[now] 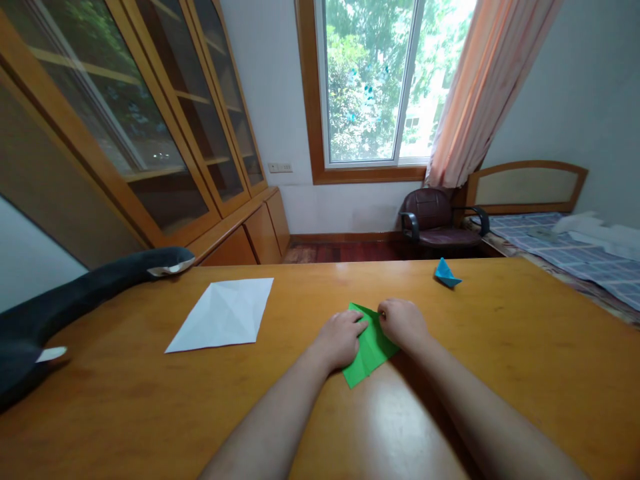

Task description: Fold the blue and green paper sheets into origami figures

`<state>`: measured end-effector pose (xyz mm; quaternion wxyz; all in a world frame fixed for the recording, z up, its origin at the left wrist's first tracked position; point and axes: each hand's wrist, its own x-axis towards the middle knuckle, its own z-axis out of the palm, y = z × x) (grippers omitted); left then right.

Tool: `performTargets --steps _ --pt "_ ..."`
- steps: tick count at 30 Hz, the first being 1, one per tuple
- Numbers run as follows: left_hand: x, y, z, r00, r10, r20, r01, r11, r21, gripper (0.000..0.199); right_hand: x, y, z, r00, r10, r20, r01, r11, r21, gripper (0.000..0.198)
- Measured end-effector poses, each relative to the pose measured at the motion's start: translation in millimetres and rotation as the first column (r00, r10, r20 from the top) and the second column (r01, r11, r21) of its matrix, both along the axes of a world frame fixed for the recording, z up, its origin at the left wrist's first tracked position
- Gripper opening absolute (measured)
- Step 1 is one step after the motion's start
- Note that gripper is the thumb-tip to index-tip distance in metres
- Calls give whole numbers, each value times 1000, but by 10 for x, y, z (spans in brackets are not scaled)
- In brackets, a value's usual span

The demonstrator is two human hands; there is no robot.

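Observation:
A green sheet of paper (370, 355), creased and partly folded, lies on the wooden table in front of me. My left hand (340, 339) rests on its left side, fingers stretched out and pressing it down. At the upper right edge, my right hand (404, 325) is closed, with thumb and fingers pinching the paper. Part of the sheet is hidden under both hands.
On the wooden table (125, 413), a creased white sheet (225, 315) lies to the left and a folded blue paper boat (446, 275) stands at the far right. A dark curved object with white patches (100, 283) rests along the left edge. An armchair (433, 217) stands beyond.

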<state>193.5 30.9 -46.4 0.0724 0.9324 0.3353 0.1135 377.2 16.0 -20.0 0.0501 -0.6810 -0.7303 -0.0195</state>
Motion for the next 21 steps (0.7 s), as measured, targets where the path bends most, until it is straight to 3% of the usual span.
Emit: performTargets --steps 21 --pt "35 -22 25 951 310 -13 -309 951 14 24 -178 -90 -76 976 195 -96 -196 981 -6 24"
